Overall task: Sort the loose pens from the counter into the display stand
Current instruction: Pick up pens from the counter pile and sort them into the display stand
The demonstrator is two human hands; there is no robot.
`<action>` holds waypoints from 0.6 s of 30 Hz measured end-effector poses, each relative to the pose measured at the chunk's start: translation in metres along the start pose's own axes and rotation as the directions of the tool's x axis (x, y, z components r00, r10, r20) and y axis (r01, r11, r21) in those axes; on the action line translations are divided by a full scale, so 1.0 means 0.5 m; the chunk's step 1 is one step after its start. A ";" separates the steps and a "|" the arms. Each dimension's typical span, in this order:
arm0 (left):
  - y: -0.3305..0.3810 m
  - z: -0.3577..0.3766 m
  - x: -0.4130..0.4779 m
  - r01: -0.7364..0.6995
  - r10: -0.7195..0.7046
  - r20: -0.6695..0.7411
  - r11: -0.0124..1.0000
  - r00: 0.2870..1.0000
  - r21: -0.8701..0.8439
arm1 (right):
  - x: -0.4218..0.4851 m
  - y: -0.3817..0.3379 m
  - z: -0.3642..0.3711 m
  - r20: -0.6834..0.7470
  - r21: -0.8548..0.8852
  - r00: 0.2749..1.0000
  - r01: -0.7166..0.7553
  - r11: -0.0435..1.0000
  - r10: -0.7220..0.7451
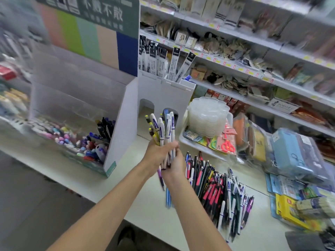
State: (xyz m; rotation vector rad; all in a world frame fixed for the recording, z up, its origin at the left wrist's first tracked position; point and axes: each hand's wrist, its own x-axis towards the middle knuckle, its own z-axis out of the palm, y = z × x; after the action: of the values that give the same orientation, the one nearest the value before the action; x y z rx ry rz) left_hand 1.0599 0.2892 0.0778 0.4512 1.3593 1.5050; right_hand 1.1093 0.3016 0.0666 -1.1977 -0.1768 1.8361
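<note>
Just right of the cardboard display stand (123,113), the left hand (159,153) and, below it, the right hand (177,164) have fingers clenched round an upright bundle of white pens (164,129) above the table (126,189); best square its ends before lowering it into one compartment, leaving the loose pens (217,187) rightward.

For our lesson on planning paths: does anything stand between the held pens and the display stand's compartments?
Yes. The display stand's white side wall rises between the bundle of pens and its compartments; the bundle likely has to go round its front edge.
</note>
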 end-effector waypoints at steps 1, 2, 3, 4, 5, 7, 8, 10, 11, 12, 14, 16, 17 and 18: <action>0.015 -0.006 0.003 -0.006 0.004 0.052 0.999 0.999 0.040 | -0.007 0.005 0.015 0.001 -0.005 1.000 0.019 1.000 -0.019; 0.032 -0.012 0.006 -0.012 0.007 0.086 0.998 0.996 0.054 | -0.011 0.007 0.031 0.008 -0.008 0.999 0.039 0.999 -0.039; 0.053 -0.021 0.010 -0.009 0.005 0.108 0.999 0.994 0.037 | -0.020 0.007 0.052 0.034 -0.016 0.998 0.061 0.998 -0.060; 0.076 -0.032 0.016 0.003 -0.003 0.131 1.000 0.991 0.000 | -0.026 0.006 0.074 0.061 -0.056 0.992 0.110 0.992 -0.106; 0.105 -0.047 0.024 0.013 -0.005 0.170 0.999 0.985 -0.044 | -0.037 0.000 0.099 0.092 -0.118 0.980 0.186 0.975 -0.176; 0.170 -0.090 0.048 -0.022 0.044 0.292 0.997 0.955 -0.077 | -0.056 -0.017 0.154 0.190 -0.295 0.880 0.473 0.830 -0.435; 0.204 -0.116 0.063 -0.058 0.077 0.351 0.996 0.933 -0.064 | -0.062 -0.027 0.182 0.264 -0.339 0.785 0.620 0.708 -0.561; 0.275 -0.177 0.092 -0.137 0.129 0.456 0.990 0.880 -0.017 | -0.075 -0.043 0.249 0.416 -0.375 0.603 0.796 0.476 -0.680; 0.306 -0.210 0.110 -0.175 0.144 0.504 0.984 0.852 0.015 | -0.083 -0.047 0.288 0.490 -0.397 0.535 0.840 0.370 -0.689; 0.337 -0.244 0.131 -0.207 0.152 0.546 0.978 0.824 0.040 | -0.089 -0.044 0.329 0.550 -0.423 0.486 0.863 0.276 -0.679; 0.395 -0.314 0.172 -0.219 0.143 0.614 0.974 0.776 0.050 | -0.093 -0.021 0.413 0.621 -0.452 0.436 0.878 0.156 -0.652; 0.446 -0.381 0.210 -0.183 0.099 0.650 0.981 0.753 0.062 | -0.084 0.016 0.493 0.626 -0.486 0.451 0.864 0.134 -0.636; 0.467 -0.413 0.227 -0.166 0.075 0.661 0.983 0.747 0.077 | -0.078 0.036 0.526 0.625 -0.498 0.467 0.856 0.141 -0.625; 0.486 -0.444 0.242 -0.156 0.052 0.672 0.983 0.739 0.095 | -0.070 0.055 0.556 0.628 -0.507 0.481 0.849 0.147 -0.612</action>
State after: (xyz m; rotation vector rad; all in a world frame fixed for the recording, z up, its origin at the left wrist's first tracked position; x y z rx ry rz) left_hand 0.7283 0.3141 0.1888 1.0688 0.8674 1.1497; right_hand 0.8779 0.3525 0.2186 -1.0222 -1.6425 0.8940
